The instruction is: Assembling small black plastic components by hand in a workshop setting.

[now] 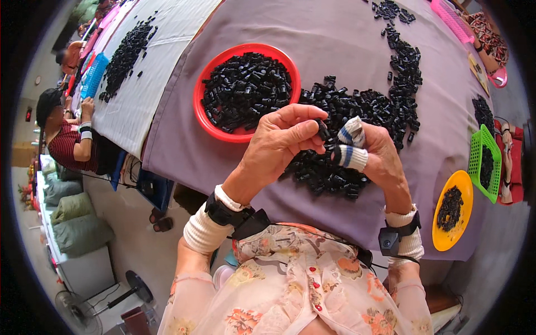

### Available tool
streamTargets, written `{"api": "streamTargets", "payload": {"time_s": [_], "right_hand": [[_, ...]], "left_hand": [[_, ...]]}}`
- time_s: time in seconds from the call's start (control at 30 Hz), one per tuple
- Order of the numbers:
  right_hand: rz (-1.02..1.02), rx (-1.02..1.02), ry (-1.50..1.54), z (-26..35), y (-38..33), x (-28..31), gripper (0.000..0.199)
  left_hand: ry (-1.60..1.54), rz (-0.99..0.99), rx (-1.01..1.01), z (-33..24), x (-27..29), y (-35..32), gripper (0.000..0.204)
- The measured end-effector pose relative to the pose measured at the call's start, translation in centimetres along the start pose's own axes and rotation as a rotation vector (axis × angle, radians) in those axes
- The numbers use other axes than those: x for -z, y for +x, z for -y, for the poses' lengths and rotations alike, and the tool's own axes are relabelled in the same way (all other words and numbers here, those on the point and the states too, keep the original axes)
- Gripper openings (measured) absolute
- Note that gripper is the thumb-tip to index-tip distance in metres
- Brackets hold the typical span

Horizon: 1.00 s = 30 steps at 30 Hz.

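Observation:
Over the purple-grey tablecloth, my left hand (274, 146) pinches a small black cylindrical plastic piece (322, 130) between thumb and fingertips. Just to its right, my right hand (381, 156) is closed, its thumb and a finger wrapped in white, blue-striped cloth covers (353, 157). A dark bit shows at the tip of the lower cover, too small to name. Beneath both hands spreads a heap of similar black pieces (335, 173), partly hidden by them. A red basin (199, 92) full of the same pieces stands beyond my left hand.
The heap trails to the far right along the purple-grey cloth (329, 28). A yellow plate (445, 237) with dark bits and a green basket (476, 151) lie at the right. Other people work around the tables. A white-covered table (167, 50) with another black pile adjoins at left.

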State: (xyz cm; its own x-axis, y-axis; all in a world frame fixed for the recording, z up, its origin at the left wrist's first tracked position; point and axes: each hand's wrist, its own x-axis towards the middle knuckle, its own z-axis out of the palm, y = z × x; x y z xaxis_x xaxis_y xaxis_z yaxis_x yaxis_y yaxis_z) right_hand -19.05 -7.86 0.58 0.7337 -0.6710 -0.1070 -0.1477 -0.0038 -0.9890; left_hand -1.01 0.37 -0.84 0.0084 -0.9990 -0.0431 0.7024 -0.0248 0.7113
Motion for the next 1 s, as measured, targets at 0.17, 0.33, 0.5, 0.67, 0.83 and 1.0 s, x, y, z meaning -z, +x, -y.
{"api": "streamTargets", "payload": {"time_s": [0.17, 0.33, 0.5, 0.67, 0.83, 1.0], "right_hand": [[0.093, 0.072, -0.101, 0.0, 0.8, 0.1, 0.034], [0.127, 0.085, -0.229, 0.9, 1.4, -0.2, 0.039], [0.17, 0.127, -0.262, 0.8, 2.0, 0.0, 0.045], [0.183, 0.112, -0.294, 1.2, 2.3, -0.1, 0.047], [0.189, 0.099, -0.303, 1.0, 2.3, 0.0, 0.047], [0.206, 0.099, -0.38, 1.4, 2.2, 0.0, 0.047]], "left_hand": [[-0.015, 0.013, 0.003, -0.2, -0.4, -0.4, 0.023], [-0.007, 0.001, 0.019, -0.2, -0.6, -0.4, 0.022], [0.007, -0.038, 0.042, 0.0, -0.5, -0.3, 0.021], [0.025, -0.034, 0.06, 0.0, -0.5, -0.3, 0.02], [0.034, -0.039, 0.056, 0.1, -0.3, -0.2, 0.019], [0.053, -0.044, 0.067, 0.0, -0.2, -0.3, 0.019]]}}
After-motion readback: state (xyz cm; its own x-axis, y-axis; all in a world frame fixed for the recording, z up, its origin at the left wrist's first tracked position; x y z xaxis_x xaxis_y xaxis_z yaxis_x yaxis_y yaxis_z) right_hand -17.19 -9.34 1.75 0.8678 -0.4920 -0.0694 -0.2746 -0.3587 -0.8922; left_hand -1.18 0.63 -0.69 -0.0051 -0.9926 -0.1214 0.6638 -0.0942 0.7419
